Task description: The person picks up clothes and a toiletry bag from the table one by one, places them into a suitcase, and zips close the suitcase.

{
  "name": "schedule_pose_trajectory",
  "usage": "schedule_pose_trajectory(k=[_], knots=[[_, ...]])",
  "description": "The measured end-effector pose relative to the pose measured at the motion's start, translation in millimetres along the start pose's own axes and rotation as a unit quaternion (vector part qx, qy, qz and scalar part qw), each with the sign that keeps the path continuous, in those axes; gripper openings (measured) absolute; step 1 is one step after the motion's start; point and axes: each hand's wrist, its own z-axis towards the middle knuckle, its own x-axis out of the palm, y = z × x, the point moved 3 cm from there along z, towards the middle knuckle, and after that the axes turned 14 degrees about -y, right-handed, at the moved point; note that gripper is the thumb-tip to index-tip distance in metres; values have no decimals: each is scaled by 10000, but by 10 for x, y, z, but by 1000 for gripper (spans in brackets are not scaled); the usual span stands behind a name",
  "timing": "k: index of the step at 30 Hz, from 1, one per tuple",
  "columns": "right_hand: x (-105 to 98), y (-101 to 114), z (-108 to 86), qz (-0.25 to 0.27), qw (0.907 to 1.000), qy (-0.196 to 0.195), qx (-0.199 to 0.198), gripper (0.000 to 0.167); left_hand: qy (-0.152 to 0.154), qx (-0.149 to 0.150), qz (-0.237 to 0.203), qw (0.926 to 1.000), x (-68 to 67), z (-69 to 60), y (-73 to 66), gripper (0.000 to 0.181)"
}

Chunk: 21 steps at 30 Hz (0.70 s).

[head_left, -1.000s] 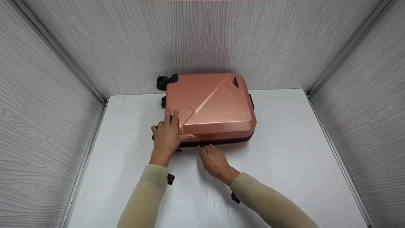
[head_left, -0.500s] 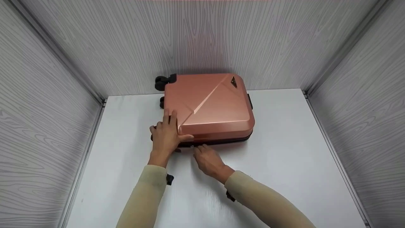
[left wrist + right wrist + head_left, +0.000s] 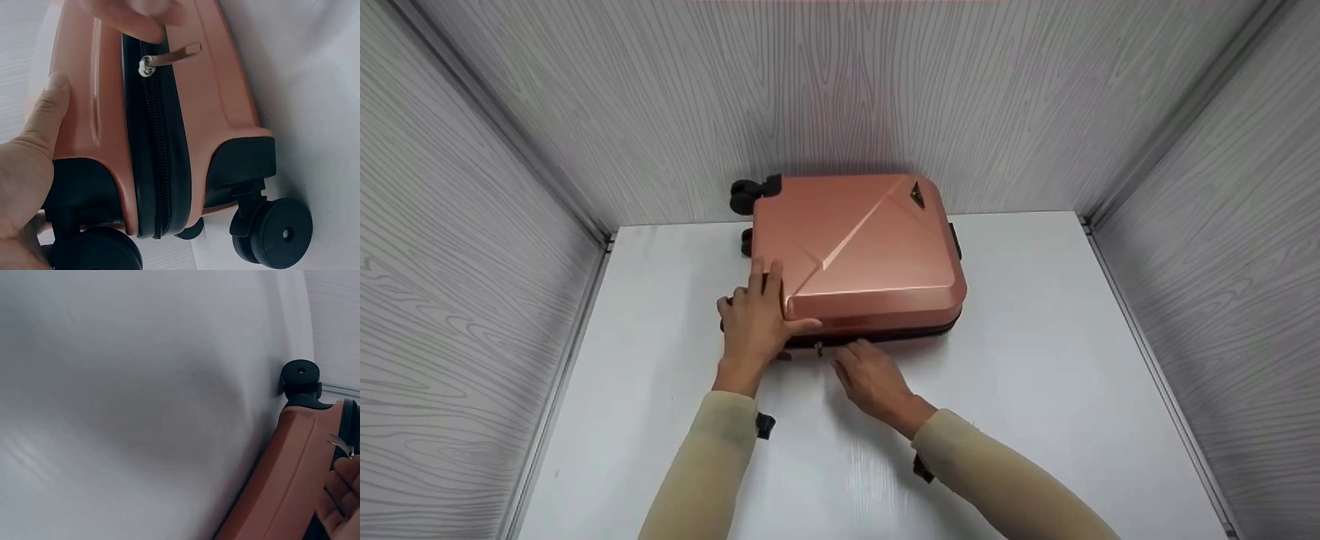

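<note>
A rose-pink hard-shell suitcase (image 3: 859, 247) lies flat on its back shell, its black zipper band (image 3: 154, 129) facing the person. My left hand (image 3: 755, 319) rests on the near left corner by the wheels, fingers extended over the top. Its thumb (image 3: 49, 109) presses the side above the band in the left wrist view. A metal zipper pull (image 3: 177, 55) sticks out from the band, free of any fingers. My right hand (image 3: 874, 381) is just right of that pull, fingers loosely bent near the zipper, no thing visible in them. Its fingers (image 3: 343, 486) are partly cut off in the right wrist view.
Black wheels (image 3: 745, 196) jut from the suitcase's left end, and a black handle (image 3: 955, 241) from its right. The case stands against the grey wood-grain back wall (image 3: 840, 90). White tabletop (image 3: 1035, 360) surrounds it, with side walls left and right.
My right hand slid left along the zipper with the pull, then let go and drew back slightly right. The pull now hangs free. My left hand and the suitcase stay in place.
</note>
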Motion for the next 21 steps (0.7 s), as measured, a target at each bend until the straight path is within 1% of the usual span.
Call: schedule_pose_trajectory(k=[3,5,9,12,14,16,18,21], knots=[[-138,-91,31,159,9984,-549,30,12,14,-20,-2,10000,-10,-4,5,130],[-236,-176,55,189,9952,-954,47,15,40,-29,-6,10000,-11,-6,4,129],[-428,-377,119,89,9840,-1776,60,16,95,-35,-57,9999,-4,-8,-2,128],[-542,-535,154,-142,9754,-2179,311,18,46,9,-79,10000,-5,-8,-8,128],[-592,-641,169,-329,9713,-2267,637,24,-43,82,-36,10000,-7,-5,-12,127],[-614,-745,178,-552,9688,-2186,1027,34,-125,149,28,9998,-11,-5,-16,125],[-616,-833,180,-678,9689,-1929,1393,44,-158,172,85,9997,-16,-10,-23,125],[-584,-925,177,-829,9718,-1306,1779,61,-99,108,82,9999,-22,-21,-40,125]])
